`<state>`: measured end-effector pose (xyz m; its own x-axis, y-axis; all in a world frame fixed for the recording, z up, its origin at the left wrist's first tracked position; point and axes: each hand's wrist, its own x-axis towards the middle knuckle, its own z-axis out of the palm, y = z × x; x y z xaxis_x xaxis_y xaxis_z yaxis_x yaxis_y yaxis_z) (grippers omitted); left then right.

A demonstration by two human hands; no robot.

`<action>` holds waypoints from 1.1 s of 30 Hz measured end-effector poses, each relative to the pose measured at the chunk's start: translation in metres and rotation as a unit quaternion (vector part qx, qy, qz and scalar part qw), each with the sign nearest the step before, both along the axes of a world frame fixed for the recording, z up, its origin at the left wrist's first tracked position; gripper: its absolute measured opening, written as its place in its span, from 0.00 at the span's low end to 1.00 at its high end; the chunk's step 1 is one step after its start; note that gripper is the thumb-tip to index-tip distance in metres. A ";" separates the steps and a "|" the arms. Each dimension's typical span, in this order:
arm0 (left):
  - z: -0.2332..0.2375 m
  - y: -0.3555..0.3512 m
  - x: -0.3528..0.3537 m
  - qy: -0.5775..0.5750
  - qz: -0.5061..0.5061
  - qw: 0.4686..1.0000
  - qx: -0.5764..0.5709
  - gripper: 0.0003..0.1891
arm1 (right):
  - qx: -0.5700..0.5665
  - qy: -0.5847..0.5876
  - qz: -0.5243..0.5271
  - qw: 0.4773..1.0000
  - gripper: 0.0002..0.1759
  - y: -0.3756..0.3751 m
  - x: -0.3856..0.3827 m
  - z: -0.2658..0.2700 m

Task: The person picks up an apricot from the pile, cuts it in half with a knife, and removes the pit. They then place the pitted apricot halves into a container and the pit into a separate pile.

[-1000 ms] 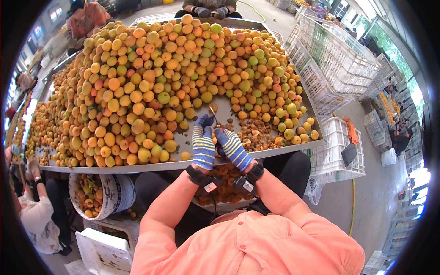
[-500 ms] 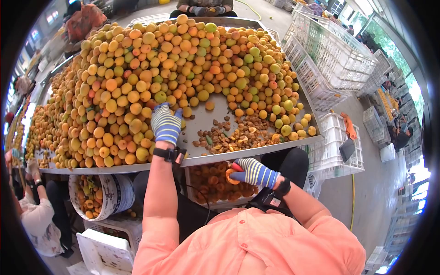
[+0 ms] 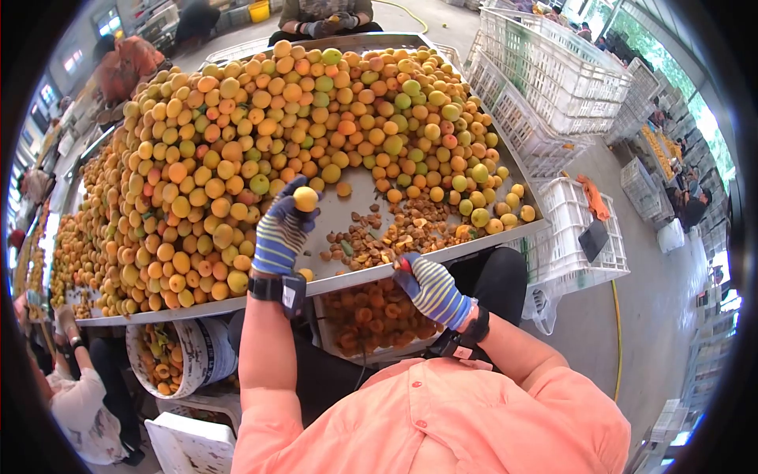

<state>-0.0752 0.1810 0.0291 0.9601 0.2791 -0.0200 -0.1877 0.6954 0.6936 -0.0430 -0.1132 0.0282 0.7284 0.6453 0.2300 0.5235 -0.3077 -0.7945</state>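
Observation:
My left hand (image 3: pixel 282 229), in a striped glove with blue fingers, grips a yellow-orange apricot (image 3: pixel 305 198) above the near part of the metal table (image 3: pixel 359 276). My right hand (image 3: pixel 437 288), gloved alike, is closed around a small red-handled knife (image 3: pixel 406 265) by the table's front edge; its blade is hardly visible. A large heap of apricots (image 3: pixel 237 158) covers much of the table. Brown pits and scraps (image 3: pixel 410 229) lie between the heap and my right hand. Beneath the edge stands a crate of halved apricots (image 3: pixel 371 316).
A white bucket (image 3: pixel 207 355) with fruit pieces stands below the table at left, near a white tub (image 3: pixel 185 446). Stacked white crates (image 3: pixel 553 79) rise at right; a nearer crate (image 3: pixel 572 229) has an orange cloth on it. Other people sit at the left and across the table.
My left hand has drawn back from the heap with an apricot. The apricot half at my right hand's fingertips is gone from there. The view has shifted slightly.

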 end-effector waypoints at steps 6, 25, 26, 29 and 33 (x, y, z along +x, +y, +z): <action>0.011 -0.039 -0.007 -0.011 -0.079 0.987 -0.138 0.18 | 0.243 0.370 0.025 0.897 0.09 0.056 0.023 0.019; -0.011 -0.058 -0.007 0.173 -0.047 0.983 -0.042 0.22 | 0.054 -0.070 0.026 0.996 0.13 0.089 0.020 0.027; -0.015 -0.058 -0.005 0.175 -0.040 0.983 -0.027 0.23 | 0.051 -0.065 0.018 0.996 0.13 0.089 0.020 0.026; -0.055 -0.069 0.005 -0.030 0.261 0.810 0.525 0.18 | 0.061 -0.059 0.001 0.996 0.13 0.088 0.015 0.017; -0.051 -0.055 0.007 0.165 0.039 0.974 0.152 0.23 | 0.046 0.013 0.004 0.999 0.13 0.090 0.016 0.009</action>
